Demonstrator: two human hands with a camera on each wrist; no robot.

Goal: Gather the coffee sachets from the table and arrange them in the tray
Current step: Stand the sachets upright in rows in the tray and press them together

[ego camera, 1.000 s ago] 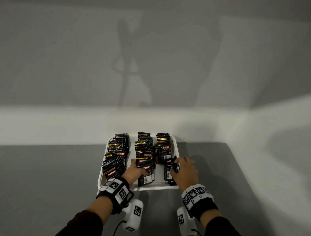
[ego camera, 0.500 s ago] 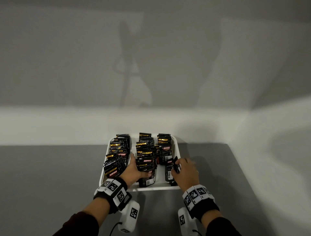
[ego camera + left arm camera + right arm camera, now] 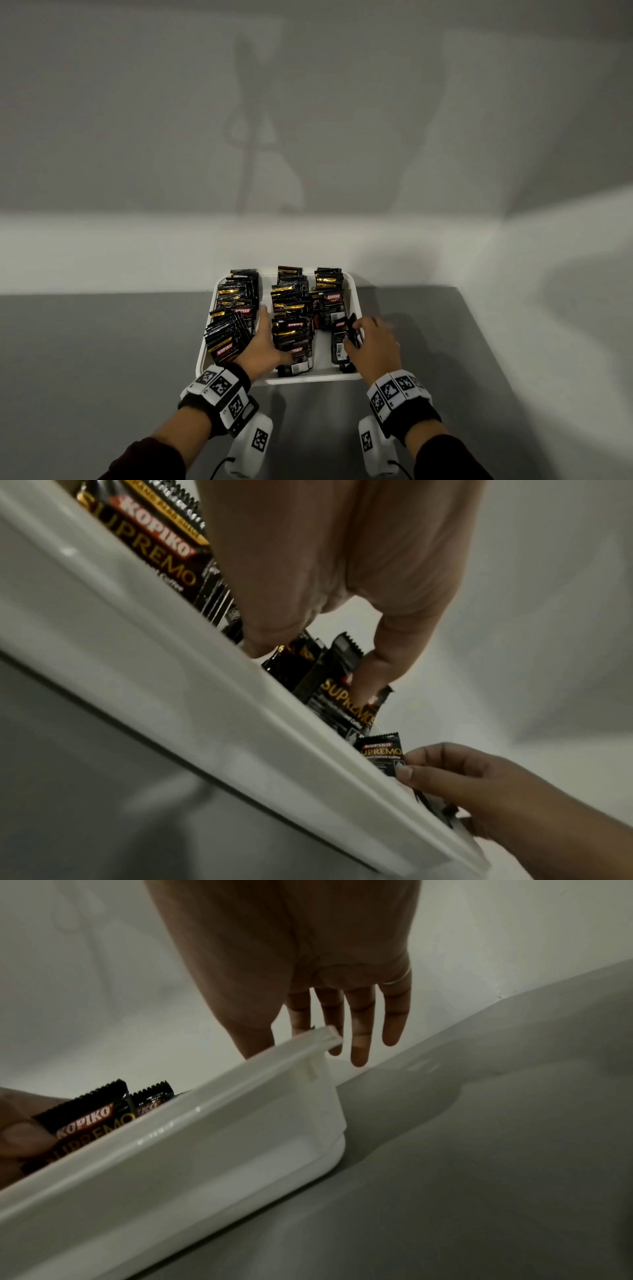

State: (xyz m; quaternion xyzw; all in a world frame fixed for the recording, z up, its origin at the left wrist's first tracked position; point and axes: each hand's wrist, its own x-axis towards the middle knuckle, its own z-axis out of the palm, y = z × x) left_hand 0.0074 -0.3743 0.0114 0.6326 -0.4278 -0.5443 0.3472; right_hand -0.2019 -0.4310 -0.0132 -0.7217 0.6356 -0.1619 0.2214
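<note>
At lower centre of the head view, the left hand [image 3: 262, 346] lies between the left and middle rows of sachets [image 3: 291, 318] in the tray [image 3: 308, 378]. Its fingers [image 3: 263, 313] point toward the top of the frame, straight and held together, with the thumb pressed against the front packet of the middle row; the left wrist view shows that thumb on a packet face. The right hand [image 3: 375, 346] sits at the lower right corner of the tray. In the left wrist view its thumb and forefinger pinch one sachet [image 3: 383, 750] standing upright just inside the tray rim. In the right wrist view the remaining fingers [image 3: 359, 1023] are straight and slightly spread, hanging past the tray corner above the bench [image 3: 479, 1150]; a thin ring [image 3: 399, 978] shows on one.

Sachets stand in three rows in the white tray, black with gold and red print. The tray rests on the grey bench against a pale wall [image 3: 308, 120]. Both wrists carry bands with black-and-white markers [image 3: 219, 385].
</note>
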